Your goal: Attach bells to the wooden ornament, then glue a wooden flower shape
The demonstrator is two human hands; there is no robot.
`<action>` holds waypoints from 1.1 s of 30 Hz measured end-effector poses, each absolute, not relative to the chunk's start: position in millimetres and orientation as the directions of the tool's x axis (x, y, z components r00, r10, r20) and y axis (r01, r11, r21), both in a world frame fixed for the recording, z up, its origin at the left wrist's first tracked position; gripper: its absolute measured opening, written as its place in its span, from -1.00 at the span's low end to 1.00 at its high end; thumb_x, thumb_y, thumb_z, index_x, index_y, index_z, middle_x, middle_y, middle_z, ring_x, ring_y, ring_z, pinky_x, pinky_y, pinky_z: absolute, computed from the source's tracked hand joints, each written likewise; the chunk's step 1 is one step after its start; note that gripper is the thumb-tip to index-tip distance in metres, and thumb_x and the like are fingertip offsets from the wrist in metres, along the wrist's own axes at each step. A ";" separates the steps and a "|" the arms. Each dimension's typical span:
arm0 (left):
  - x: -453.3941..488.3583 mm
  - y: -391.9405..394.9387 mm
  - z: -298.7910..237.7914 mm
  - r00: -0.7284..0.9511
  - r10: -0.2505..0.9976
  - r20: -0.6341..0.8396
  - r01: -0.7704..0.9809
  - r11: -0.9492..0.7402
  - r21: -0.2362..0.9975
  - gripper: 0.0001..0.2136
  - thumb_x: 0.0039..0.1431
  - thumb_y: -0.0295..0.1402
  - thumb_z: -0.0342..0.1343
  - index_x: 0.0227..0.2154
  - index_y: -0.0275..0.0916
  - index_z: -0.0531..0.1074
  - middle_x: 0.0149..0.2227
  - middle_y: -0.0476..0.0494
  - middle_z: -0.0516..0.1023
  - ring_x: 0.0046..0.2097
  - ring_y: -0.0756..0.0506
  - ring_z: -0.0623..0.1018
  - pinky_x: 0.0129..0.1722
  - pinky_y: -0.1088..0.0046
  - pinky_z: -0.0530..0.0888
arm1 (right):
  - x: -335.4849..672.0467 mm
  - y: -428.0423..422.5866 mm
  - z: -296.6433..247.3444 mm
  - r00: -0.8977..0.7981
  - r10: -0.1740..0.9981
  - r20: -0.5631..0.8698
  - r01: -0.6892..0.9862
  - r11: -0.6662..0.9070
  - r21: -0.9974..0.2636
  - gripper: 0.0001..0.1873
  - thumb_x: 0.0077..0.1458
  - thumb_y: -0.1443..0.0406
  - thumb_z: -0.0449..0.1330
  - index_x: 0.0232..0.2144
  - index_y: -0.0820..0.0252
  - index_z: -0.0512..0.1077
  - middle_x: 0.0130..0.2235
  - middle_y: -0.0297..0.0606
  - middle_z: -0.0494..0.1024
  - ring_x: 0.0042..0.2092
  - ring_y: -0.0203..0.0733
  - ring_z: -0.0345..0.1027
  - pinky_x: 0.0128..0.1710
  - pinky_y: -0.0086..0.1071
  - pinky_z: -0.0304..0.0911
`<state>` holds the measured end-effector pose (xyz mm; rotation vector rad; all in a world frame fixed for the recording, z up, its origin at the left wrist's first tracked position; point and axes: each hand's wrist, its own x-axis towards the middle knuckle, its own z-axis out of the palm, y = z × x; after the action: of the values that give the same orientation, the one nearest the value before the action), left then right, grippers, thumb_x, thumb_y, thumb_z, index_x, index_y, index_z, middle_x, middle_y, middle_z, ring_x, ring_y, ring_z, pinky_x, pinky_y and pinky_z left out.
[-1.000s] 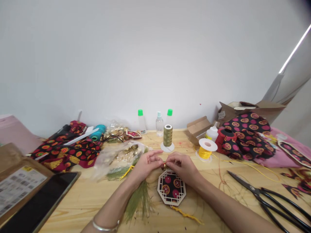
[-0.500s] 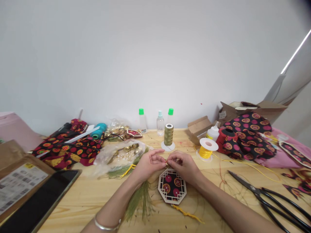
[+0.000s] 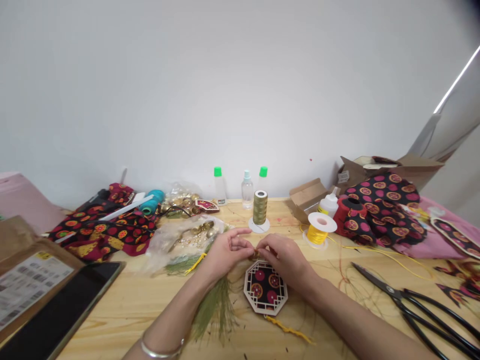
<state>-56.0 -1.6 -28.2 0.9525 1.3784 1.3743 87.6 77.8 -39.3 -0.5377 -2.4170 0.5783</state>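
Both hands meet just above an octagonal ornament, a pale lattice frame over black floral fabric, lying flat on the wooden table. My left hand pinches thumb against fingers at the ornament's top end. Opposite it, my right hand is closed in a pinch as well. A tiny gold-brown bit shows between the fingertips; its kind is too small to tell. From the ornament's lower edge runs a twisted yellow cord. Under my left wrist spreads a green thread tassel.
Black-handled scissors lie at right. Behind my hands stand an olive thread spool and a yellow cord spool. A plastic bag of gold beads, a tablet-like black slab and patterned fabric occupy the left.
My right hand's fingers have shifted slightly and now cover more of the small bit between the fingertips. The left hand has barely moved, and the ornament stays in place.
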 end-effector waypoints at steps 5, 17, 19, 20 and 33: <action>-56.1 -2.2 -26.9 -0.262 0.960 -0.099 -0.098 0.076 0.992 -0.60 -0.25 -0.44 0.23 -0.25 -0.29 0.29 -0.56 0.05 0.47 -0.49 0.06 0.46 -0.44 0.56 0.35 | 86.8 76.5 -38.9 -0.739 0.515 0.434 0.204 0.785 -0.585 -0.92 -0.01 0.35 0.09 -0.46 0.19 0.40 -0.50 -0.35 0.46 -0.48 -0.33 0.26 -0.46 -0.48 0.13; -55.7 0.3 -28.5 -0.255 0.960 -0.112 -0.112 0.086 0.990 -0.57 -0.29 -0.43 0.25 -0.26 -0.33 0.28 -0.56 0.04 0.47 -0.47 0.04 0.48 -0.36 0.50 0.37 | 82.9 74.3 -37.5 -0.735 0.534 0.418 0.219 0.770 -0.599 -0.87 -0.05 0.39 0.09 -0.52 0.18 0.44 -0.58 -0.36 0.44 -0.54 -0.35 0.22 -0.51 -0.49 0.09; -55.5 0.6 -27.9 -0.258 0.959 -0.116 -0.108 0.091 0.990 -0.57 -0.29 -0.44 0.25 -0.26 -0.34 0.28 -0.56 0.04 0.47 -0.48 0.05 0.47 -0.37 0.51 0.37 | 82.5 73.9 -37.8 -0.728 0.551 0.408 0.221 0.752 -0.621 -0.86 -0.07 0.40 0.09 -0.56 0.18 0.43 -0.61 -0.39 0.42 -0.57 -0.37 0.19 -0.55 -0.50 0.07; -55.4 0.8 -27.7 -0.259 0.959 -0.115 -0.104 0.090 0.990 -0.57 -0.29 -0.44 0.25 -0.26 -0.34 0.28 -0.57 0.05 0.47 -0.49 0.05 0.47 -0.38 0.51 0.37 | 82.2 73.8 -38.1 -0.722 0.563 0.402 0.221 0.739 -0.637 -0.86 -0.08 0.40 0.09 -0.57 0.19 0.43 -0.61 -0.40 0.41 -0.58 -0.38 0.17 -0.56 -0.51 0.05; -57.6 -0.1 -28.8 -0.270 0.957 -0.108 -0.076 0.091 0.993 -0.56 -0.30 -0.46 0.23 -0.25 -0.32 0.28 -0.53 0.04 0.47 -0.48 0.06 0.47 -0.40 0.54 0.36 | 81.4 75.2 -43.0 -0.699 0.619 0.359 0.222 0.665 -0.713 -0.86 -0.06 0.36 0.08 -0.56 0.22 0.42 -0.62 -0.41 0.39 -0.58 -0.40 0.12 -0.60 -0.53 0.00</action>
<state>-57.6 -0.1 -28.8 0.9437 1.4060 1.3597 81.4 75.2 -43.0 -0.6472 -2.2834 0.8717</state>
